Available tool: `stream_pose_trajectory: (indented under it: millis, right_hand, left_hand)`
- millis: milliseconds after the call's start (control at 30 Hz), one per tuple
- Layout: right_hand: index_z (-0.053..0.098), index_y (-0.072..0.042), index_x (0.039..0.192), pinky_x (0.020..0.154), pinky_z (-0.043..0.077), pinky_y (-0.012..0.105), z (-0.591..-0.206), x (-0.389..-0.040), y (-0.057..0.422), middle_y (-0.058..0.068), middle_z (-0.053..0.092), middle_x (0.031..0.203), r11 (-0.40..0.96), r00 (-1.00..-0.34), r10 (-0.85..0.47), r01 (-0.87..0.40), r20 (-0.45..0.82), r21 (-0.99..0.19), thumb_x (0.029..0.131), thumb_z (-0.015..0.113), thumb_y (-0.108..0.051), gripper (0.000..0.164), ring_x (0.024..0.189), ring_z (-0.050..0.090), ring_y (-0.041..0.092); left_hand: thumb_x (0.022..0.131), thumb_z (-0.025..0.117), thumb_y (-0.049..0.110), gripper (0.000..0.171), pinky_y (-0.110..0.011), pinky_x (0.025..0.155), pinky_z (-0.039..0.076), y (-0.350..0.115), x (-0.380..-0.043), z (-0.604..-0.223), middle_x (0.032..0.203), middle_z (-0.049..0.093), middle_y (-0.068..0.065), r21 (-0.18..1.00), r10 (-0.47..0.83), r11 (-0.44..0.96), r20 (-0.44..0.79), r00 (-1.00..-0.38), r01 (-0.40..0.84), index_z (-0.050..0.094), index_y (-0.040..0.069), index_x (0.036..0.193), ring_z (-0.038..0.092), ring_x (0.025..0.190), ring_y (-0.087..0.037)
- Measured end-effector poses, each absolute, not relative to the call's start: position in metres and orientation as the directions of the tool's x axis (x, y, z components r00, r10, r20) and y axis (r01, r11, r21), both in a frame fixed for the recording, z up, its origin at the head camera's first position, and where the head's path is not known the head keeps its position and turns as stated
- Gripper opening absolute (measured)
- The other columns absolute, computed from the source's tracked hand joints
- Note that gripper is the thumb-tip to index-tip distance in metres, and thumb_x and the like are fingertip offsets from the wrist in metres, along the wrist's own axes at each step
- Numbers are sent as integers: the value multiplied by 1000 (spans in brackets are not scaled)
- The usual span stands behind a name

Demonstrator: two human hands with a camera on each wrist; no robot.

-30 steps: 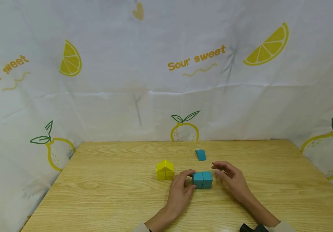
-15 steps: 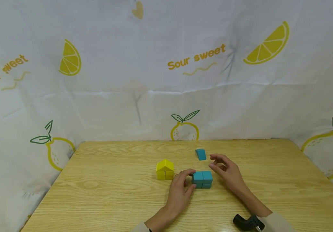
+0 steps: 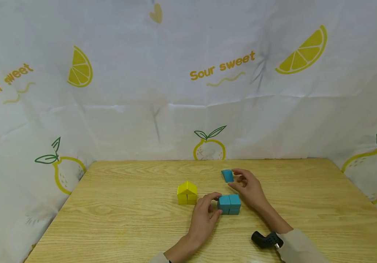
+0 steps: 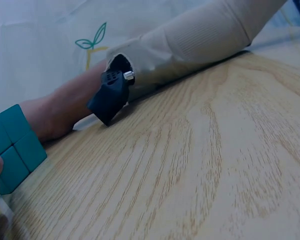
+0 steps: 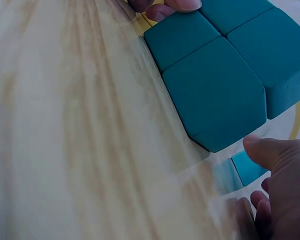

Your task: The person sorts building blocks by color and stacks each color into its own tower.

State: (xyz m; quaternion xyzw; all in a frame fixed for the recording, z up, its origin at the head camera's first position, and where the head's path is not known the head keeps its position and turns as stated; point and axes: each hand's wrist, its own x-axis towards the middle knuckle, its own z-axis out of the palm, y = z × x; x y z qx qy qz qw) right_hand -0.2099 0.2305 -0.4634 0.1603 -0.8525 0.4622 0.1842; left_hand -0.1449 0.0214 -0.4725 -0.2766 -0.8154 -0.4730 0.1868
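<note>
Blue blocks (image 3: 229,204) stand stacked two high and two wide on the table. My left hand (image 3: 202,219) holds the left side of this stack, thumb at the front and index finger at the back. In the left wrist view its thumb tip rests against the stack's face (image 4: 15,155). Behind the stack lies a single blue wedge-shaped block (image 3: 227,176). My right hand (image 3: 250,188) is at the wedge's right side, index finger and thumb spread, fingertips right at its edge. From the right wrist the wedge (image 5: 249,167) is partly hidden behind the thumb.
To the left of the blue stack stands a small yellow block house (image 3: 187,193) with a pointed roof. A black device (image 3: 267,240) sits at the right wrist cuff. Behind the wooden table (image 3: 109,204) hangs a white cloth (image 3: 135,128) with lemon prints.
My right hand has moved from beside the blue stack, away from me and leftward, up to the wedge. The left hand has kept its hold, and the blocks stand where they were.
</note>
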Motion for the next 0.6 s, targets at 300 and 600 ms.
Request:
stream_pose_trajectory:
  millis: [300,600]
  right_hand:
    - [59,-11,131,70,44,41,-466,-219,226,16,54,117,633,-899,-121,-396,421,-665,85,75,-19,49,86,53,24]
    - [60,-11,129,69,45,42,-465,-217,224,14,56,113,682,-901,-129,-383,414,-623,85,75,-22,48,90,55,27]
  left_hand:
    - [83,73,4,51,-21,70,41,21,-144,-471,116,58,4,679,272,400,554,-787,616,53,20,127,47,79,-14]
    - [83,73,3,51,-20,69,40,21,-144,-472,115,58,3,675,276,395,559,-781,623,53,19,127,46,77,-14]
